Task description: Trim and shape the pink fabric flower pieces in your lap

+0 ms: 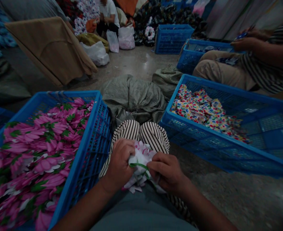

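Observation:
Over my lap, a white cloth piece with pink petal shapes and a green edge (139, 159) is stretched between both hands. My left hand (122, 160) is closed on its left side, thumb and fingers pinching the fabric near the green edge. On the other side my right hand (167, 170) pinches the cloth, its fingertips at the end of the green strip. The lower part of the piece hangs onto my striped trousers (153, 133). To the left, a blue crate (97, 106) holds many pink and green petal-shaped cloth pieces (52, 134).
Right of my knees stands another blue crate (218, 141) with colourful dotted cloth pieces (204, 109). Grey-green sacks (134, 93) lie ahead. A person in stripes (259, 57) sits at the right beside more crates. A brown covered board (50, 48) leans at the left.

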The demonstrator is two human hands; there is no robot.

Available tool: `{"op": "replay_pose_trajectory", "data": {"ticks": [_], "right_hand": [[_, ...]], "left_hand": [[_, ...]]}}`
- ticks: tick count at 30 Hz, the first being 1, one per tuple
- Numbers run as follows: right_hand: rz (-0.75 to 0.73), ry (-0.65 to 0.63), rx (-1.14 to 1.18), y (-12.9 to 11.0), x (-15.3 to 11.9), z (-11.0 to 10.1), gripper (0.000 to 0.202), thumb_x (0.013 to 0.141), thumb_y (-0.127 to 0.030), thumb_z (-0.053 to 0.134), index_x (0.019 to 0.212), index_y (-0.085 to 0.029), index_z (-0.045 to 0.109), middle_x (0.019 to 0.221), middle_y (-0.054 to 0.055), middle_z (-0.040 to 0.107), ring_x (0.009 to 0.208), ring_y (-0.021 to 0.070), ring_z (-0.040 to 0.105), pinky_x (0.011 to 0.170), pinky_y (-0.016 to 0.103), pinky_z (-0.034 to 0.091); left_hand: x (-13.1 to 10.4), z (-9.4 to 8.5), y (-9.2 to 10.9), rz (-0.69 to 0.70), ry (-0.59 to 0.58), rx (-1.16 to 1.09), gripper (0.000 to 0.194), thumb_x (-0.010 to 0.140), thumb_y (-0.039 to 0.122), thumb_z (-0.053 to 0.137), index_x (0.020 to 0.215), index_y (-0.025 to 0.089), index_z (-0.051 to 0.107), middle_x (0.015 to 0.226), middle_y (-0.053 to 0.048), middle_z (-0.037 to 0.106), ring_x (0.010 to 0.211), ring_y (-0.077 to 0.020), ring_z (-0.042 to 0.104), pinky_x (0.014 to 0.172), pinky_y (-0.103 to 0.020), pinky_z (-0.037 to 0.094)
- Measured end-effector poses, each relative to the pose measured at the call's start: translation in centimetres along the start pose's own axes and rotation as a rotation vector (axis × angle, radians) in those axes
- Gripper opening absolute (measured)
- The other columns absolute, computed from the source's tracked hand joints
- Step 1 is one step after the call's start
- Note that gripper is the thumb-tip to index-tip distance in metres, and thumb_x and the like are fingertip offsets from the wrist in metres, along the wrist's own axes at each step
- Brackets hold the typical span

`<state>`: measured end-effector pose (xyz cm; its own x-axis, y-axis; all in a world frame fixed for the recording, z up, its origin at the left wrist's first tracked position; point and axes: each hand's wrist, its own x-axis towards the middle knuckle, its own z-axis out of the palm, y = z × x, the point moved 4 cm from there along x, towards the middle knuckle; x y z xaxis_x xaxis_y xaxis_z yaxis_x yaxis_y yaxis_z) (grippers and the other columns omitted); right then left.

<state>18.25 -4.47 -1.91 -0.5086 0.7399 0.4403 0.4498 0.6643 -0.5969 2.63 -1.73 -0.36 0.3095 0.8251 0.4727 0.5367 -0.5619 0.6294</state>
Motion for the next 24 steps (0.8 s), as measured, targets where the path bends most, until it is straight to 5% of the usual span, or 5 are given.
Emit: {"op": "replay_pose_trajectory", "data": {"ticks": [4, 9, 14, 24], "right_hand": [[-0.014, -0.018, 0.037, -0.3, 0.0, 0.8, 0.016, 0.078, -0.015, 0.048, 0.089, -0.022, 0.057, 0.068, 0.001, 0.054, 0.057, 0.0125, 0.047, 0.052, 0.024, 0.031], [0.216, -0.096, 0.297, -0.4, 0.5, 0.2, 0.024, 0.081, -0.034, 0.048, 0.099, -0.019, 0.049, 0.077, 0.003, 0.052, 0.066, 0.0157, 0.047, 0.058, 0.026, 0.034], [0.288, -0.214, 0.243, -0.9, 0.9, -0.1, 0.018, 0.086, -0.029, 0.041, 0.099, -0.018, 0.048, 0.085, 0.005, 0.055, 0.072, 0.0174, 0.049, 0.062, 0.028, 0.035], [0.335, -0.213, 0.246, -0.7, 1.1, 0.5, 0.014, 0.085, -0.027, 0.046, 0.092, -0.017, 0.054, 0.078, 0.005, 0.058, 0.071, 0.0172, 0.050, 0.063, 0.027, 0.036]], "left_hand": [[-0.5, 0.2, -0.3, -0.026, 0.038, -0.077, 0.024, 0.065, 0.009, 0.057, 0.070, 0.024, 0.038, 0.079, -0.002, 0.053, 0.086, -0.0213, 0.053, 0.075, -0.035, 0.040], [-0.6, 0.4, -0.2, 0.003, 0.000, -0.152, 0.024, 0.067, 0.011, 0.057, 0.071, 0.024, 0.037, 0.080, -0.002, 0.053, 0.088, -0.0209, 0.054, 0.084, -0.039, 0.038], [-0.4, 0.7, 0.0, -0.037, -0.025, -0.173, 0.022, 0.066, 0.007, 0.053, 0.068, 0.023, 0.038, 0.080, -0.002, 0.053, 0.087, -0.0201, 0.053, 0.084, -0.039, 0.038], [-0.7, 1.1, 0.1, -0.219, 0.022, -0.322, 0.023, 0.066, 0.003, 0.051, 0.065, 0.022, 0.037, 0.079, -0.001, 0.050, 0.084, -0.0188, 0.052, 0.076, -0.032, 0.041]]}}
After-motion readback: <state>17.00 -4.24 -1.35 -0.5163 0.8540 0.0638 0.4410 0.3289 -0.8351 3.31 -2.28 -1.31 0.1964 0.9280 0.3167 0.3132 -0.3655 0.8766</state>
